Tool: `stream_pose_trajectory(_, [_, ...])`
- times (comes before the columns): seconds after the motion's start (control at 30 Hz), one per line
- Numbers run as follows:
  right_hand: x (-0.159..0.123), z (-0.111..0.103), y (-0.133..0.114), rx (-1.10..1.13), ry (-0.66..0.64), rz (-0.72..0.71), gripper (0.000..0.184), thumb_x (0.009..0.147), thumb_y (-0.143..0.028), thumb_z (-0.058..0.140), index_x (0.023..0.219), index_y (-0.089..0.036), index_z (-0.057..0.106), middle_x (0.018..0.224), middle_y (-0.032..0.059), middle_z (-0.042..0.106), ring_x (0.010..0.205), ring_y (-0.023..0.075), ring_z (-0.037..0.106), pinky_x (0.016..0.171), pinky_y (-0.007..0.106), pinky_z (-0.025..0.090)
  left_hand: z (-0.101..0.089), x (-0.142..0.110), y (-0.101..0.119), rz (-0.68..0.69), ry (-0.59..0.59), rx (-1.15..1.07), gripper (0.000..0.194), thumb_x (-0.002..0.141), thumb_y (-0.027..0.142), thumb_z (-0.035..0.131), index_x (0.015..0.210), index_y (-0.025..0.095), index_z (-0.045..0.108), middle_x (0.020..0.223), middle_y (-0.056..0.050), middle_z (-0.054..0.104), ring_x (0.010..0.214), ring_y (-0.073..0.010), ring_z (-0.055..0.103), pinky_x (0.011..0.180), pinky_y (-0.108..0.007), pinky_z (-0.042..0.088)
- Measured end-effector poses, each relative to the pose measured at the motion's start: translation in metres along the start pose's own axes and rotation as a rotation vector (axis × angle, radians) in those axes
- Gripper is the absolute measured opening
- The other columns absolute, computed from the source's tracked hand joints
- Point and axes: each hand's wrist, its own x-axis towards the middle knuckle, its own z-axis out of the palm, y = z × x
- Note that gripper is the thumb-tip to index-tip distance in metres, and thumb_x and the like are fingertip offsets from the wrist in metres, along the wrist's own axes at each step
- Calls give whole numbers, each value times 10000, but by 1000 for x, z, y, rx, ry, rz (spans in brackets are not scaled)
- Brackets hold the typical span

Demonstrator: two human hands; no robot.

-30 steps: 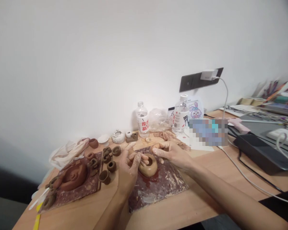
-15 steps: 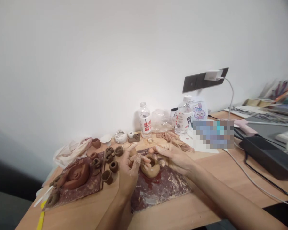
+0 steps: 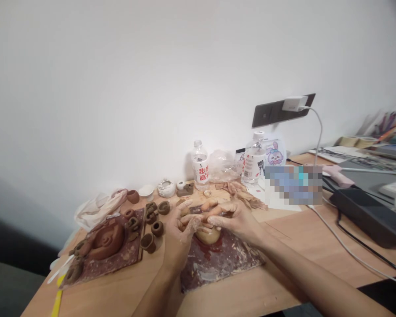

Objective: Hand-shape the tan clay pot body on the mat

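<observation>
A small tan clay pot [image 3: 207, 237] sits on a dark red, clay-smeared board [image 3: 214, 273], with a wet reddish patch at its base. My left hand [image 3: 181, 226], clay-smudged, is over the pot's left side, its thumb and fingers pinched together. From the right, my right hand [image 3: 235, 220] meets it above the pot's mouth, fingers curled in a pinch. Whatever lies between the fingertips is too small to make out. The hands hide the pot's opening and upper rim.
Several small brown clay cups [image 3: 148, 242] stand left of the board. A second board [image 3: 119, 263] holds a reddish clay dish [image 3: 109, 242]. Behind are a water bottle [image 3: 201, 169], a larger bottle [image 3: 252, 163] and crumpled brown sheets [image 3: 240, 193]. A black power adapter [image 3: 366, 215] and cables lie right.
My right hand has moved left and inward, so its fingertips now meet those of my left hand over the pot. The pot's opening, visible before, is now covered.
</observation>
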Motion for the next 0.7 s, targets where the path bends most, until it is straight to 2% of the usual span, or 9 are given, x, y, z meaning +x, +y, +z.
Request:
stream_pose_trajectory(0.17, [-2, 1, 2, 104, -13, -36, 147, 704, -382, 783, 764, -248, 789, 1023, 56, 722, 959, 226, 664, 901, 373, 511, -1, 3, 1, -52, -135, -170, 556, 661, 345, 824, 1123, 145, 588, 885, -102, 762, 726, -211, 730, 633, -264, 581])
stream_pose_trajectory(0.3, [-5, 6, 3, 60, -35, -71, 154, 768, -371, 737, 849, -250, 789, 1032, 59, 730, 947, 226, 679, 868, 373, 544, 0, 5, 3, -93, -98, -249, 612, 552, 269, 891, 1071, 139, 592, 828, -84, 767, 689, -195, 728, 638, -245, 579])
stream_pose_trajectory(0.4, [-7, 9, 5, -120, -50, -242, 175, 864, -318, 638, 960, -252, 769, 1089, 63, 717, 1015, 220, 661, 900, 384, 539, 1, 6, 5, -133, -54, -265, 631, 528, 249, 902, 1060, 127, 585, 793, -81, 766, 690, -188, 729, 656, -238, 577])
stream_pose_trajectory(0.53, [-12, 12, 13, -495, -30, -526, 285, 933, -235, 524, 1171, -263, 677, 1273, 81, 624, 1173, 211, 576, 987, 408, 489, -1, 7, 7, -177, 9, -255, 634, 506, 245, 909, 1033, 108, 584, 774, -83, 763, 649, -173, 718, 608, -219, 567])
stream_pose_trajectory(0.7, [-20, 13, 17, -805, -5, -650, 378, 948, -208, 481, 1320, -208, 549, 1309, 143, 585, 1165, 231, 577, 939, 411, 519, 0, 7, 10, -168, 42, -193, 628, 488, 264, 910, 1003, 106, 587, 685, -64, 749, 563, -167, 693, 550, -230, 557])
